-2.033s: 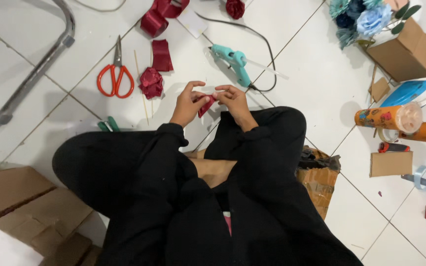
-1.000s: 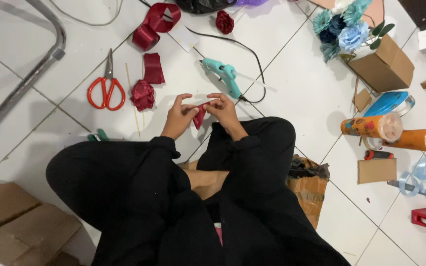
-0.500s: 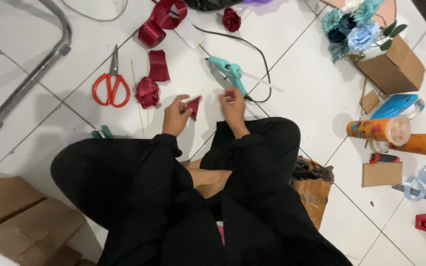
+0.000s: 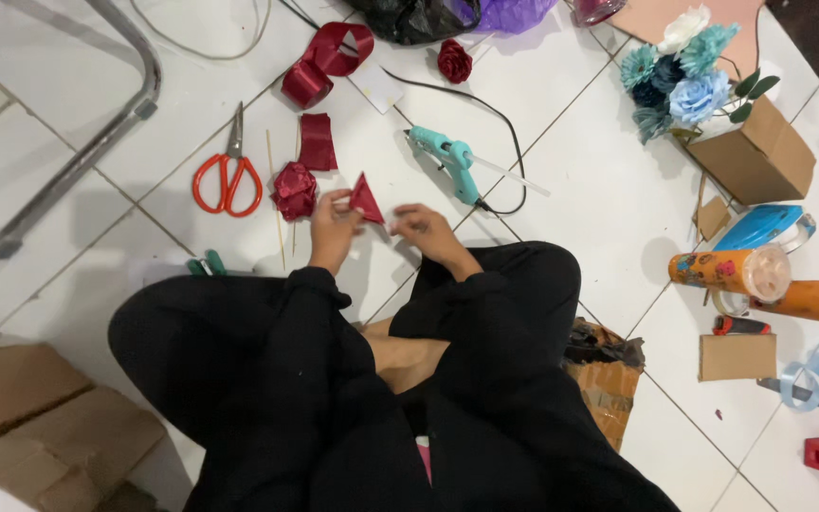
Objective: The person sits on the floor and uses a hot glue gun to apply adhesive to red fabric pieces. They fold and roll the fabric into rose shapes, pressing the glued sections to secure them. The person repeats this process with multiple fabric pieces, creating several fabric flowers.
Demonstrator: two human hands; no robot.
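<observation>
A home craft corner on a white tiled floor (image 4: 599, 190): beyond the hands lie orange-handled scissors (image 4: 227, 175), a teal glue gun (image 4: 449, 163) and red ribbon (image 4: 326, 59); paper flowers (image 4: 689, 71) and cardboard boxes (image 4: 760, 156) sit off to their right.

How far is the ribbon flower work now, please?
One finished red ribbon rose lies far from the hands. A part-made rose waits beside the left hand, which pinches a folded red triangle; the right hand is beside it. Cut ribbon and the roll remain unused.
</observation>
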